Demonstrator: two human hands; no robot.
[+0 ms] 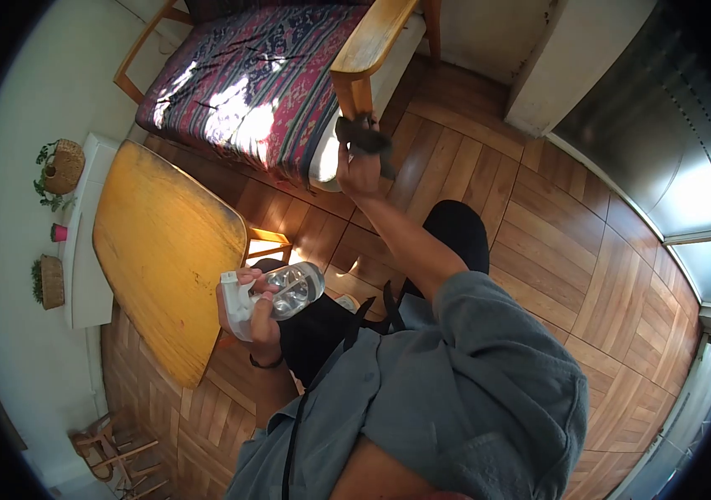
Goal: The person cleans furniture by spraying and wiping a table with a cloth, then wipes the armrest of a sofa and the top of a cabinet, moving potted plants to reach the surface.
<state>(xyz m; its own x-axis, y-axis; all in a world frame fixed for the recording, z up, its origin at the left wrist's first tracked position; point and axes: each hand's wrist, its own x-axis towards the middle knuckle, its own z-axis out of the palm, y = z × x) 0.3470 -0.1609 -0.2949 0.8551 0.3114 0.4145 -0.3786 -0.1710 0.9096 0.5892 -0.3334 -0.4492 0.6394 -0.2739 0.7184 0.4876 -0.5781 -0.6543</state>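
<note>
- Gripping a clear spray bottle (289,290) by its white trigger head, the left hand (249,321) sits just off the near edge of the wooden table (164,250); fingers wrapped tight round the neck; bottle lying almost level, trigger end toward the table
- right hand (360,171) reaches well past the table's far corner to the wooden armrest (370,42) of a chair with a patterned cushion (247,79); fingers bunched on a dark cloth (365,137), cloth touching the armrest's post
- risk, by my reading: a bottle held on its side could weep from the head onto the parquet floor (555,217) beside the table; a stray squeeze would wet the tabletop
- risk: arm stretched far from the table; the cloth could slip from the pinch
- containers: bottle seems to hold clear liquid, level unreadable; on the white shelf (89,250) beyond the table, a woven basket (64,167) and a second basket (51,282) each carry green leaves; a small pink pot (59,232) stands between them, contents too small to tell
</note>
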